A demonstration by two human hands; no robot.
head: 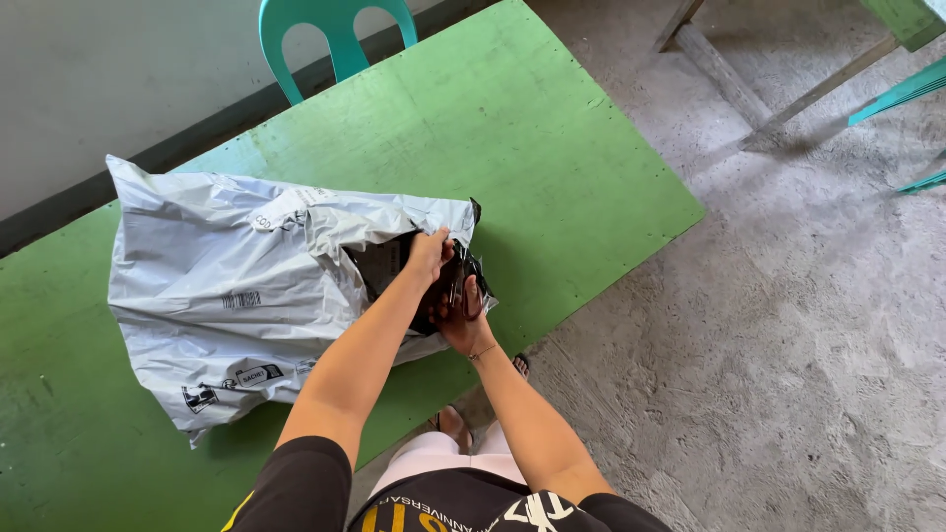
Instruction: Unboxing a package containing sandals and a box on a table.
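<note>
- Gripping the open mouth of the grey mailer bag (246, 296), the left hand (429, 258) and right hand (463, 317) had both closed on its black inner lining (389, 266).
- Bag lay at the green table (552, 148)'s near edge, bulging.
- Step judged: working the opening; it called for a steady two-handed pull.
- Contents hidden; fingertips partly lost in plastic.
- Teal chair (335, 34) stood at the far edge.

Lighting: bright, even daylight; source not in view. Shadows: soft, under the bag (246, 296) along the near edge of the table (552, 158) and beneath the far bench (749, 94). Glare: mild sheen on bag creases. Focus: sharp throughout; no motion blur. Distortion: slight wide-angle stretch at corners.
</note>
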